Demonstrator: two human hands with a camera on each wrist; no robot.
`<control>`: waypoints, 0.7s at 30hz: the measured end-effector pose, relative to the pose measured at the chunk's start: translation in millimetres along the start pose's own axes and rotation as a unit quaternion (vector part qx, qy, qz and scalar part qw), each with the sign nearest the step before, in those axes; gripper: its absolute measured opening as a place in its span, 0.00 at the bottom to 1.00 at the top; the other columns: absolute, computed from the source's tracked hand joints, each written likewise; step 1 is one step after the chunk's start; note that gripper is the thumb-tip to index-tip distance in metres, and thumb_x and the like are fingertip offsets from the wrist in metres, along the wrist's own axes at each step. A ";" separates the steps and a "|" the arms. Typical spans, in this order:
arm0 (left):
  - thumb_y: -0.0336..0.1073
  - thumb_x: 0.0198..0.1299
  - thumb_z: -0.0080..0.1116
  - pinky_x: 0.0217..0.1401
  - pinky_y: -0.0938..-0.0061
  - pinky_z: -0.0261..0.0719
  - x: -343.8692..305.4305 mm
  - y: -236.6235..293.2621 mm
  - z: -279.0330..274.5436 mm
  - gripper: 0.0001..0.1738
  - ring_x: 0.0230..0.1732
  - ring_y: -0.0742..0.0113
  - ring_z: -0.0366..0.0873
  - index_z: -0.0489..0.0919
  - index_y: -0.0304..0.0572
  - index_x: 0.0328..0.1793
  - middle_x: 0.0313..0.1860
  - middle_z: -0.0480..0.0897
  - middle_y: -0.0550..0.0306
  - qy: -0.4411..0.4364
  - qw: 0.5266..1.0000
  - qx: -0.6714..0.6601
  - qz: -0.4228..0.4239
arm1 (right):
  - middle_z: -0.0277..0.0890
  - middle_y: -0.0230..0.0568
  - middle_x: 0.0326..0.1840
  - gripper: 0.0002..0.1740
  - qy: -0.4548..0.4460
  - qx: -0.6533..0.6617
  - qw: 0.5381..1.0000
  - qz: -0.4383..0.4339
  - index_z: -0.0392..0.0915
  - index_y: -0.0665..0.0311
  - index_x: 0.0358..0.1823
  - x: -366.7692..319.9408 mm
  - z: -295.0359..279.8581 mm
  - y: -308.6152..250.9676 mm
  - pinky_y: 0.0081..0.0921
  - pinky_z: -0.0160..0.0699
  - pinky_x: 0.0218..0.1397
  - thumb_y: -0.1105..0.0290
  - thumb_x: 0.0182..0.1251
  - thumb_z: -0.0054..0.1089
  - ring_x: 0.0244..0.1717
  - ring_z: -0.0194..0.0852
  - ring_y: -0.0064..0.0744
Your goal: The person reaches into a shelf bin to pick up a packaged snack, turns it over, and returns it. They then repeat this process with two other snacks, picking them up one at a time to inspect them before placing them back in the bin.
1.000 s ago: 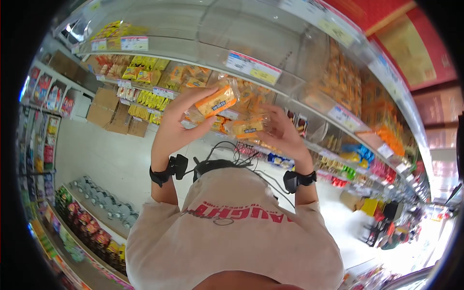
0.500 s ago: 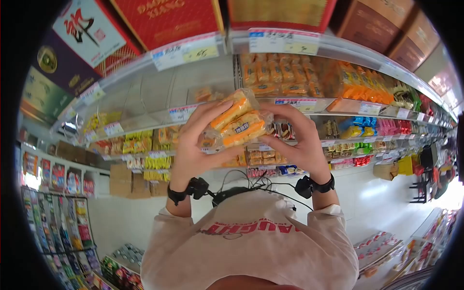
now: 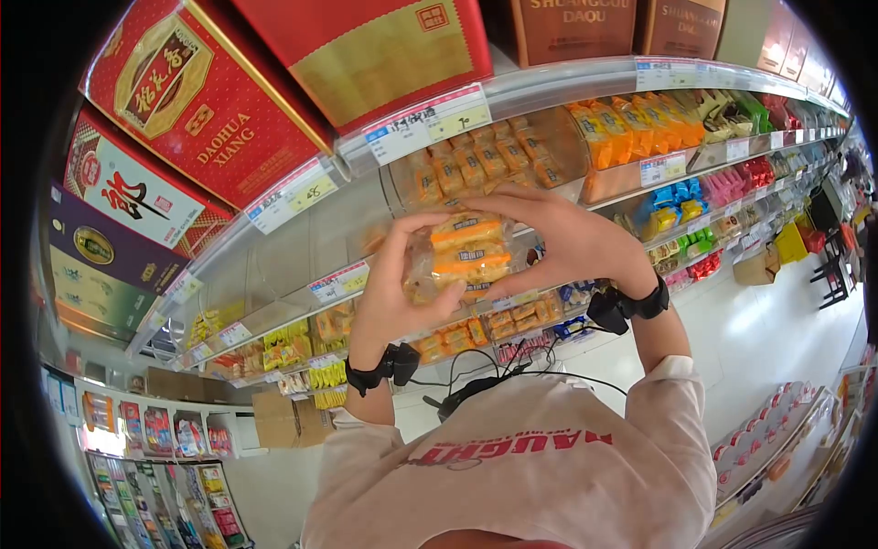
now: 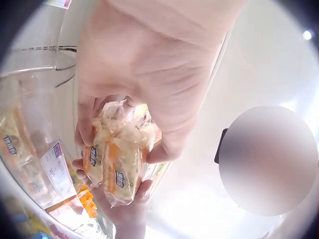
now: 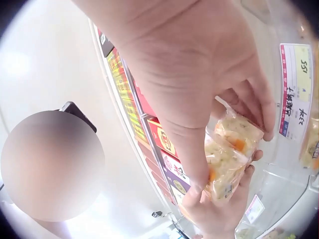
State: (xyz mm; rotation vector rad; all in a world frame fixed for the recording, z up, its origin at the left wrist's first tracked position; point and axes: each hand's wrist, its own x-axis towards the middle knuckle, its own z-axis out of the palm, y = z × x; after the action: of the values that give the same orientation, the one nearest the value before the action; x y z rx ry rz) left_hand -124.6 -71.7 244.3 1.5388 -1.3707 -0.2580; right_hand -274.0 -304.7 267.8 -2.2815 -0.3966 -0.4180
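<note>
Both hands hold a small stack of clear-wrapped snack packs with orange bands [image 3: 470,261] in front of the shelf. My left hand [image 3: 393,279] grips one end, its thumb across the lower pack. At the other end the fingers and thumb of my right hand [image 3: 576,240] curl round the stack. The left wrist view shows two wrapped packs [image 4: 122,172] side by side between the left hand's [image 4: 144,74] thumb and fingers. In the right wrist view the right hand [image 5: 189,74] pinches the packs [image 5: 229,159], with the other hand's fingers beneath.
Behind the hands, a clear shelf bin holds rows of similar packs [image 3: 489,163]. Orange bags [image 3: 631,128] stand to its right. Large red gift boxes [image 3: 206,105] line the shelf above. Lower shelves carry more snacks [image 3: 453,339], and a cardboard box [image 3: 285,419] sits at left.
The two hands were apart, each with packs; they have come together round one stack. The view has swung, and the stack is now nearer the filled bin.
</note>
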 end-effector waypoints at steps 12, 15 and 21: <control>0.31 0.78 0.59 0.76 0.54 0.74 45.4 -6.9 43.3 0.35 0.77 0.46 0.75 0.62 0.33 0.86 0.75 0.77 0.38 0.152 0.974 0.160 0.043 | 0.83 0.62 0.58 0.49 0.247 -0.218 0.940 0.086 0.70 0.73 0.74 3.5 3.8 26.6 0.47 0.87 0.60 0.50 0.57 0.80 0.56 0.85 0.63; 0.30 0.78 0.54 0.72 0.52 0.77 55.9 -6.2 50.5 0.28 0.72 0.37 0.78 0.68 0.29 0.81 0.70 0.79 0.32 0.124 0.964 0.234 0.015 | 0.83 0.62 0.52 0.49 0.284 -0.287 0.907 0.124 0.71 0.75 0.72 9.7 5.8 33.4 0.48 0.88 0.56 0.49 0.56 0.80 0.54 0.86 0.62; 0.32 0.74 0.54 0.65 0.46 0.82 92.8 -39.2 58.8 0.19 0.63 0.31 0.81 0.78 0.24 0.65 0.60 0.82 0.27 0.124 0.928 0.351 -0.023 | 0.84 0.64 0.47 0.43 0.254 -0.312 0.903 0.150 0.77 0.79 0.61 30.1 -5.5 56.2 0.50 0.90 0.51 0.48 0.57 0.79 0.49 0.88 0.64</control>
State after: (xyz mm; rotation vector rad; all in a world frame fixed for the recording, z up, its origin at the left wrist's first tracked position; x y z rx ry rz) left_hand -111.7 -186.4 227.9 2.1000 -1.2849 0.4409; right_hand -225.2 -341.1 248.1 -2.6422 0.4141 -1.0622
